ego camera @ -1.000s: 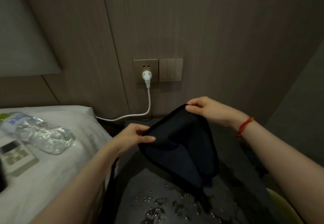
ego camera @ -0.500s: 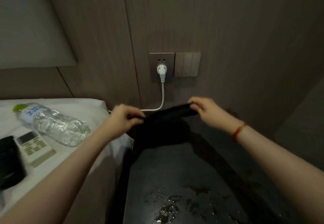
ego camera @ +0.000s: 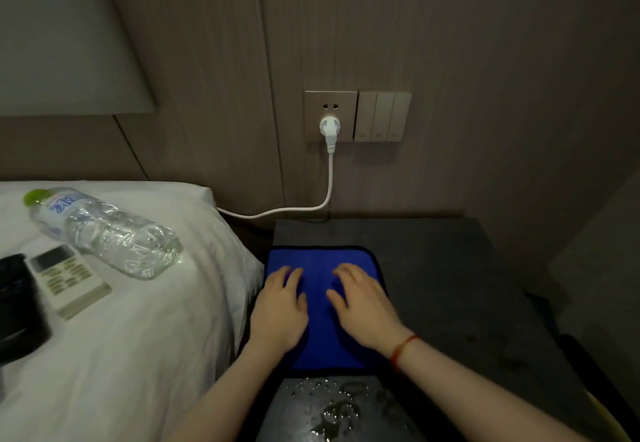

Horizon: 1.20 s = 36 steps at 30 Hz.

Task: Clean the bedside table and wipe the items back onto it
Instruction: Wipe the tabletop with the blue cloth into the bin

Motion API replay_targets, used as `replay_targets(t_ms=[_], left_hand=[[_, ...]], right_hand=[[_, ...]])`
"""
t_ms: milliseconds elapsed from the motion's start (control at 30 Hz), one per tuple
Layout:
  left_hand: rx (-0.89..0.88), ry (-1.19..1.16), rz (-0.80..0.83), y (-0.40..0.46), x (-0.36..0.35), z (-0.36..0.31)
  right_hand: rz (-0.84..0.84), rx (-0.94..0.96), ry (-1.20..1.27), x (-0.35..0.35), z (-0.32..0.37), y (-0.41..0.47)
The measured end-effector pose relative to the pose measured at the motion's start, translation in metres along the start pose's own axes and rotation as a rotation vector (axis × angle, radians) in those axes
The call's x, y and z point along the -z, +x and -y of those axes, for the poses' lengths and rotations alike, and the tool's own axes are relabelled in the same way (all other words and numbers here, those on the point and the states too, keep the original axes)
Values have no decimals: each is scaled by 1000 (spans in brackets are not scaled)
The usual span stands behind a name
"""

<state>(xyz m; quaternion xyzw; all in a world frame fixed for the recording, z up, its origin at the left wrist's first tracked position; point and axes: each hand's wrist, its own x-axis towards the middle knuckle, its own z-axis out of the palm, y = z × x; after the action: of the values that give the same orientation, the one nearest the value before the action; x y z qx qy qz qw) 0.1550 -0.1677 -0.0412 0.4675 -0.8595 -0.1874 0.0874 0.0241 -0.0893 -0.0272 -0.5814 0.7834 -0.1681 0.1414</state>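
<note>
Blue microfibre, edged in a thin black border, is filling the lower middle of the frame: one cloth (ego camera: 320, 320) is lying spread flat on the left part of a dark grey bench (ego camera: 450, 289). Two bare hands are pressing down on it side by side. The left hand (ego camera: 280, 310) is lying palm-down on the cloth's left half, its fingers (ego camera: 292, 277) straight and only slightly spread, holding nothing. The right hand (ego camera: 363, 306) is lying palm-down on the right half, fingers likewise extended and flat, gripping nothing. One red string bracelet (ego camera: 403, 348) is circling the right wrist.

Below the cloth, at the bottom centre, a patch of water droplets (ego camera: 332, 410) is glistening on the bench's front edge, just beside the cloth's near border.

At the left of the frame, a bed (ego camera: 131, 355) with white sheets is standing just beside the bench. Three things are lying on it: one clear plastic water bottle (ego camera: 107, 233) on its side, with a green cap pointing to the upper left; one white remote control (ego camera: 67, 280) with rows of buttons, just below the bottle; and one black object (ego camera: 19, 306) at the far left edge, partly cut off and too dark to identify.

On the wood-panelled wall at the upper centre, one socket plate (ego camera: 330, 112) is holding one white plug (ego camera: 329, 128), whose cable (ego camera: 294, 209) is curving down and leftward behind the bed. Just right of the socket, one switch panel (ego camera: 382, 116) is showing three rockers.
</note>
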Motion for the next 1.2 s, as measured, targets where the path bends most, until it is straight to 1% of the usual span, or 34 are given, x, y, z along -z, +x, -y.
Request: replay_targets(t_ms=[100, 167, 233, 567, 767, 967, 1200], left_hand=[[79, 113, 29, 6, -22, -3], [101, 173, 9, 10, -36, 0], [95, 205, -17, 18, -41, 2], [64, 202, -77, 107, -49, 7], [70, 211, -50, 135, -47, 8], [67, 220, -46, 117, -48, 7], [57, 198, -27, 29, -51, -1]], right_hand=[[34, -107, 7, -32, 7, 12], [42, -136, -78, -48, 3, 16], [11, -131, -143, -56, -3, 22], [-22, -104, -196, -52, -23, 113], [-31, -88, -187, -50, -31, 144], [-18, -92, -172, -50, -27, 126], [4, -76, -171, -61, -13, 42]])
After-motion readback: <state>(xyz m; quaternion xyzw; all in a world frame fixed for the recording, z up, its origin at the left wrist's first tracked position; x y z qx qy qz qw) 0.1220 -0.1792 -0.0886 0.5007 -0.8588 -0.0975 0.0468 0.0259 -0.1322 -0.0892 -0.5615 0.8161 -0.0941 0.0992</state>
